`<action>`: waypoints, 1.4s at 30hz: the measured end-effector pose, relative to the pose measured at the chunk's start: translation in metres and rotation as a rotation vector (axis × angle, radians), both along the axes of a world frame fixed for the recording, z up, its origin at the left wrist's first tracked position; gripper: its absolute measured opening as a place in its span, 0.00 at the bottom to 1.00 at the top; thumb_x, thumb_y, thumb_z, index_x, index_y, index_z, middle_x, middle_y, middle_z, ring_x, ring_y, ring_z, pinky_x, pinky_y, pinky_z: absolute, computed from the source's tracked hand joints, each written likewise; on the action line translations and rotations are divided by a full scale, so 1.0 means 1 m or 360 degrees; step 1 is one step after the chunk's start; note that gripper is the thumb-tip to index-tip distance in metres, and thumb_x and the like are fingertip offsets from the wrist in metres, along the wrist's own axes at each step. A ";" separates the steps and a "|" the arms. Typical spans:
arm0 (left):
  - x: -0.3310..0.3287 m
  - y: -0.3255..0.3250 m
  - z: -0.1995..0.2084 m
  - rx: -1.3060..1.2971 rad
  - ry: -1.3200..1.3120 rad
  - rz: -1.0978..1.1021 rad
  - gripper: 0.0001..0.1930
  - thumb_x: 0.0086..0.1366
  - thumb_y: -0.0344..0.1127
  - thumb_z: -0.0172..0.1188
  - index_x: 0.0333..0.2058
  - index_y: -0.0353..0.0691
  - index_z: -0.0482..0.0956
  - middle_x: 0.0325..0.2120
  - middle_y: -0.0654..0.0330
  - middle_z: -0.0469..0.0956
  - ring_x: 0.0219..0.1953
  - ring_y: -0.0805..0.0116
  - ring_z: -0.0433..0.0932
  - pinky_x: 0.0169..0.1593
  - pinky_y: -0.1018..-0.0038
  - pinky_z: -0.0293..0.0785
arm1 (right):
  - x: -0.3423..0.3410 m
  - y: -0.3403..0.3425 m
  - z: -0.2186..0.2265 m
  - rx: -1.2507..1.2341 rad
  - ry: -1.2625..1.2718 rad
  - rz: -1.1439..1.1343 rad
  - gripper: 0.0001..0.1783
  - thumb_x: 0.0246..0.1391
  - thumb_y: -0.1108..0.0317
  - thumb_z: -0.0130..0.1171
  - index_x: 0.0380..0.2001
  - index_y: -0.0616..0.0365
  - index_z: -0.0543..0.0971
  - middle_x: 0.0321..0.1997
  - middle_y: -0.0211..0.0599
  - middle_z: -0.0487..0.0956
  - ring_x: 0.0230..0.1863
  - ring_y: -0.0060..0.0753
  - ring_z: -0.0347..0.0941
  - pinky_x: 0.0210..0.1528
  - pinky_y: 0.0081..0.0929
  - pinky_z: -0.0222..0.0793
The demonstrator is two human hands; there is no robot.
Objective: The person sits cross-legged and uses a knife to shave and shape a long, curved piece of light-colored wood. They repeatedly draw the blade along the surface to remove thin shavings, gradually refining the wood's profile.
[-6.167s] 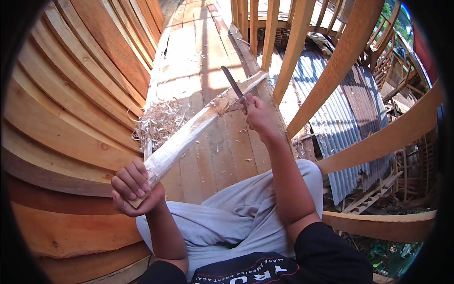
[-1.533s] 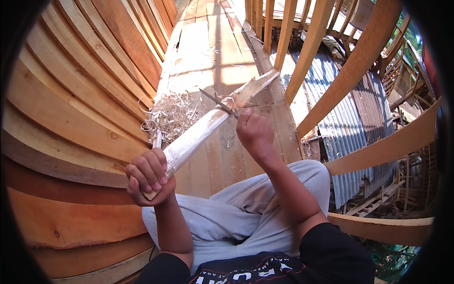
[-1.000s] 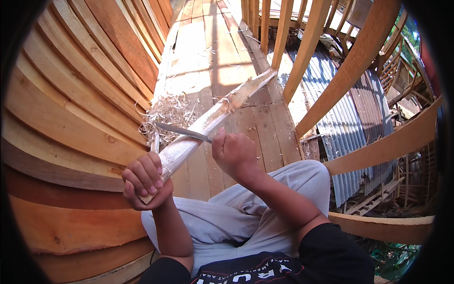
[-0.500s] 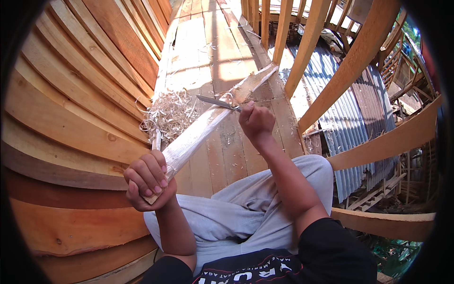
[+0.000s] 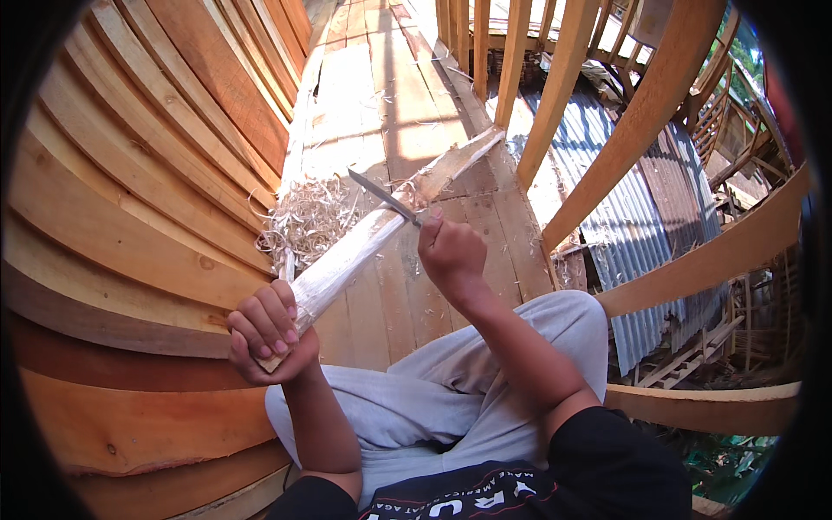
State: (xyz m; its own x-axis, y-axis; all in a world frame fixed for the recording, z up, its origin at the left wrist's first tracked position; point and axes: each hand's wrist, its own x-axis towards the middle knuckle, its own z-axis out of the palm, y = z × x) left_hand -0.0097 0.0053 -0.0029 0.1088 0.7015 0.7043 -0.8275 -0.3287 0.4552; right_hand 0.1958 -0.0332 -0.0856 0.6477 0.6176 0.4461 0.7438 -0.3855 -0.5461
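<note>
Above floorboards [image 5: 425, 299], left fingers [image 5: 263, 322] clamp a stick [image 5: 338, 264] by its near end, right fingers [image 5: 433, 238] apparently a knife [image 5: 380, 193].

From afar, I watch the left hand [image 5: 273, 334] grip the near end of a pale pole [image 5: 341, 262] while the right hand [image 5: 454, 256] holds a knife [image 5: 376, 191], its blade crossing the pole farther along. Curled shavings [image 5: 314, 217] lie heaped to the left on a plank floor [image 5: 364, 334]. Boards [image 5: 156, 425] line the left; slats [image 5: 562, 91] stand at right, a corrugated roof [image 5: 626, 238] beyond.
</note>
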 end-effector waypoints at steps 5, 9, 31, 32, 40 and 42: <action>0.005 -0.005 0.002 0.0013 0.0039 -0.0052 0.18 0.66 0.40 0.44 0.15 0.54 0.57 0.11 0.73 0.58 0.16 0.80 0.58 0.33 0.77 0.58 | 0.009 0.001 0.005 0.0081 -0.0017 -0.0063 0.31 0.63 0.58 0.38 0.11 0.62 0.76 0.13 0.55 0.74 0.16 0.61 0.73 0.23 0.54 0.70; 0.005 -0.002 0.000 0.0021 0.0008 -0.0039 0.18 0.66 0.40 0.44 0.15 0.54 0.57 0.11 0.73 0.58 0.16 0.80 0.58 0.33 0.78 0.57 | 0.019 0.000 0.016 -0.0205 0.0236 0.0038 0.35 0.67 0.52 0.34 0.15 0.62 0.77 0.18 0.58 0.76 0.24 0.63 0.75 0.31 0.56 0.70; 0.001 -0.001 0.001 -0.0018 0.0028 -0.0003 0.18 0.67 0.41 0.43 0.15 0.53 0.58 0.11 0.71 0.60 0.17 0.79 0.61 0.33 0.75 0.59 | 0.035 -0.019 0.042 -0.0301 0.0344 0.0299 0.12 0.55 0.56 0.56 0.28 0.52 0.80 0.23 0.46 0.78 0.31 0.54 0.76 0.32 0.46 0.68; 0.001 0.000 0.001 -0.0003 0.0035 -0.0012 0.18 0.66 0.40 0.43 0.15 0.53 0.57 0.11 0.71 0.60 0.17 0.79 0.60 0.33 0.76 0.59 | 0.034 -0.019 0.046 -0.0349 0.0285 0.0262 0.12 0.55 0.56 0.56 0.27 0.52 0.80 0.22 0.46 0.78 0.31 0.54 0.77 0.32 0.46 0.68; 0.006 -0.009 0.004 0.0049 0.0055 0.0024 0.19 0.65 0.40 0.44 0.14 0.52 0.57 0.10 0.71 0.61 0.14 0.78 0.61 0.30 0.76 0.60 | 0.082 -0.015 0.020 0.0284 0.1243 0.0380 0.19 0.65 0.57 0.49 0.30 0.61 0.78 0.17 0.35 0.73 0.22 0.33 0.73 0.28 0.35 0.67; 0.004 -0.006 0.003 0.0087 0.0079 -0.0037 0.18 0.66 0.40 0.43 0.15 0.53 0.57 0.11 0.72 0.60 0.16 0.80 0.59 0.32 0.77 0.59 | 0.084 -0.010 0.013 0.0343 0.1540 0.0526 0.19 0.67 0.58 0.47 0.31 0.62 0.77 0.17 0.29 0.71 0.20 0.25 0.69 0.27 0.29 0.66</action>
State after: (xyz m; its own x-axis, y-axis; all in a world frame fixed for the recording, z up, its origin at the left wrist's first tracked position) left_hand -0.0060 -0.0003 -0.0004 0.1602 0.6592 0.7347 -0.8120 -0.3352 0.4778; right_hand 0.2803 -0.0436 -0.0724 0.6004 0.7981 -0.0513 0.0026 -0.0661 -0.9978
